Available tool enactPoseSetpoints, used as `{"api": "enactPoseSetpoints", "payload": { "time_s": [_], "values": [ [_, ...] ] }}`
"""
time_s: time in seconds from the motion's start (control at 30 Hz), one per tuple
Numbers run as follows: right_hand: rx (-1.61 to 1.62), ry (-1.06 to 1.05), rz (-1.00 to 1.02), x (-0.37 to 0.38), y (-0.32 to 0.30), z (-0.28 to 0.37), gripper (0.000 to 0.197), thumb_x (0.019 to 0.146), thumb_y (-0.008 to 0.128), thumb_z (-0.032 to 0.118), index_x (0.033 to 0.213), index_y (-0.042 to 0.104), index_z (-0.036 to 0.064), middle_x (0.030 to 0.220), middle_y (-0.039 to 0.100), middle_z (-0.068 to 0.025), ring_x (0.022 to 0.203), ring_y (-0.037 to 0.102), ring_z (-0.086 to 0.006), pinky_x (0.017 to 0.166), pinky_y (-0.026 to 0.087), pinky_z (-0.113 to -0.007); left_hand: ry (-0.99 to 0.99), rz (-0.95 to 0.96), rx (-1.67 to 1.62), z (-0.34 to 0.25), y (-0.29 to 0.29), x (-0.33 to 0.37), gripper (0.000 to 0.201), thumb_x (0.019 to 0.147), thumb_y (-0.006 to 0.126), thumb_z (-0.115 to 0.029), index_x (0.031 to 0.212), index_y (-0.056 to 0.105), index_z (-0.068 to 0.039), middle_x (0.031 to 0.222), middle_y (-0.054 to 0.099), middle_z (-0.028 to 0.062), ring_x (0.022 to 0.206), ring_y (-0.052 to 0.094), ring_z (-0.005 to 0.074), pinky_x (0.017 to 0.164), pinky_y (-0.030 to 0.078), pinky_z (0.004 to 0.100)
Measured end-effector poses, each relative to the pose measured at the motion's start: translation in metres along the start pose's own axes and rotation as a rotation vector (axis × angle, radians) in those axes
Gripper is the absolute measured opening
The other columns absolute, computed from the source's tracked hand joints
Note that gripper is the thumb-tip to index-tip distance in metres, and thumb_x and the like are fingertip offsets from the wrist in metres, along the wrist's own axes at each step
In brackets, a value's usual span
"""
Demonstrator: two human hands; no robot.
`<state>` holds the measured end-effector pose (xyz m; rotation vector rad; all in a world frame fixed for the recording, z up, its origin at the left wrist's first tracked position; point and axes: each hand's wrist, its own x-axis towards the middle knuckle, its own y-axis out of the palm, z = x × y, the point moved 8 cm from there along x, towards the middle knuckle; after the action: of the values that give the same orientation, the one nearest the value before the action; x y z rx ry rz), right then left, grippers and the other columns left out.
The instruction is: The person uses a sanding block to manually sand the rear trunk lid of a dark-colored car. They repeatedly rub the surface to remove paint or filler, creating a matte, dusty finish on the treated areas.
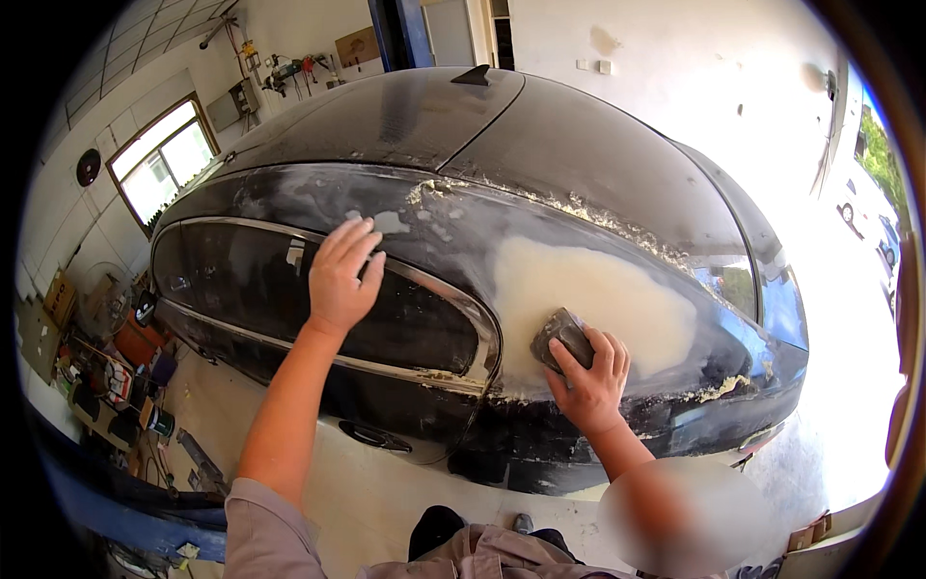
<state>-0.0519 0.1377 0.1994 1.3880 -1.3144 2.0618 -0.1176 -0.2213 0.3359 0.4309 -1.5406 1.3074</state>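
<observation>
The right hand (593,381) grips a dark block (562,338) on the pale patch (627,289), right of the frame's centre. Uneven fingertip pressure could gouge the patch; a stroke straying left could scuff the trim (488,345). Left of centre, the left hand (342,278) is empty, fingers loosely spread near the window's (415,323) upper edge — contact is hard to tell — and, if leaning there, might slip.
</observation>
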Motion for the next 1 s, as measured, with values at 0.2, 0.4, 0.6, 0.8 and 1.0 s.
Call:
{"api": "enactPoseSetpoints", "payload": {
  "time_s": [0.2,0.4,0.6,0.8,1.0],
  "values": [
    [-0.039,0.011,-0.061,0.011,0.011,0.014,0.055,0.079,0.089,0.025,0.133,0.078,0.0253,0.147,0.057,-0.0177,0.133,0.059,-0.0421,0.112,0.047,-0.06,-0.159,0.123,0.147,0.147,0.024,0.085,0.051,0.109,0.067,-0.045,0.133,0.076,-0.001,0.14,0.076,0.0203,0.134,0.068,0.0388,0.114,0.053,0.0474],
    [-0.098,0.108,-0.193,0.132,0.04,0.018,0.059,0.077,0.093,0.036,0.133,0.078,0.0267,0.146,0.059,-0.0139,0.134,0.059,-0.0396,0.111,0.05,-0.056,-0.184,0.14,0.151,0.16,0.075,0.112,0.042,0.108,0.07,-0.045,0.099,0.065,-0.004,0.116,0.068,0.0141,0.12,0.061,0.0392,0.104,0.05,0.0497],
    [-0.222,0.322,-0.184,0.166,0.051,0.006,0.063,0.079,0.093,0.053,0.135,0.079,0.0287,0.146,0.062,-0.0147,0.134,0.06,-0.0394,0.11,0.053,-0.054,-0.06,0.219,0.01,0.16,0.095,0.116,0.044,0.11,0.066,-0.043,0.096,0.062,-0.001,0.107,0.065,0.0154,0.108,0.06,0.0388,0.098,0.049,0.049],
    [-0.181,0.38,-0.345,0.03,0.058,0.076,0.061,0.068,0.102,0.036,0.125,0.083,0.0242,0.14,0.064,-0.0145,0.124,0.065,-0.0396,0.102,0.057,-0.053,-0.075,0.354,-0.111,0.175,0.094,0.127,0.05,0.111,0.063,-0.047,0.133,0.072,-0.002,0.14,0.072,0.0179,0.137,0.064,0.0381,0.117,0.049,0.0461],
    [-0.162,0.363,-0.332,0.088,0.045,0.055,0.057,0.068,0.102,0.034,0.12,0.084,0.0225,0.138,0.065,-0.0122,0.121,0.065,-0.0376,0.101,0.054,-0.053,-0.047,0.384,-0.1,0.15,0.093,0.129,0.052,0.11,0.064,-0.047,0.136,0.074,-0.002,0.145,0.073,0.0164,0.14,0.064,0.036,0.119,0.049,0.0464]
  ]
}}
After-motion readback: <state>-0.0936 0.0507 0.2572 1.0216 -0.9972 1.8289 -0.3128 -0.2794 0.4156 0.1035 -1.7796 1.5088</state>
